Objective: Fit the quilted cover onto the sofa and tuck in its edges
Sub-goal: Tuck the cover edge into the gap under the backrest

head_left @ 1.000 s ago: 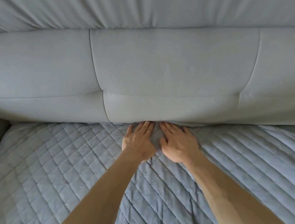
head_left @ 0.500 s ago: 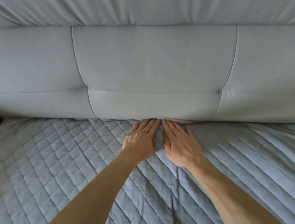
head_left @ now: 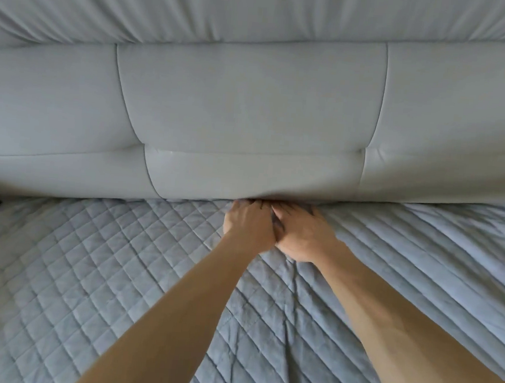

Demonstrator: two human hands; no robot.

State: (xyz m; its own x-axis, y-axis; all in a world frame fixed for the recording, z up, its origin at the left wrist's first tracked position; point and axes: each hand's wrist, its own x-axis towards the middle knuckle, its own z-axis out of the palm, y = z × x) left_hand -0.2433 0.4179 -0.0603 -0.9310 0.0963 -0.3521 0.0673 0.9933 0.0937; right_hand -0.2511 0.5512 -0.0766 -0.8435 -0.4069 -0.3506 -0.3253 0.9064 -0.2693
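Left hand (head_left: pixel 249 225) and right hand (head_left: pixel 302 236) touch, flat, grasping nothing. Both push quilted cover (head_left: pixel 112 271) under backrest (head_left: pixel 251 115) just ahead to tuck it.

Soft even daylight, slight motion blur, wide-angle edge bending
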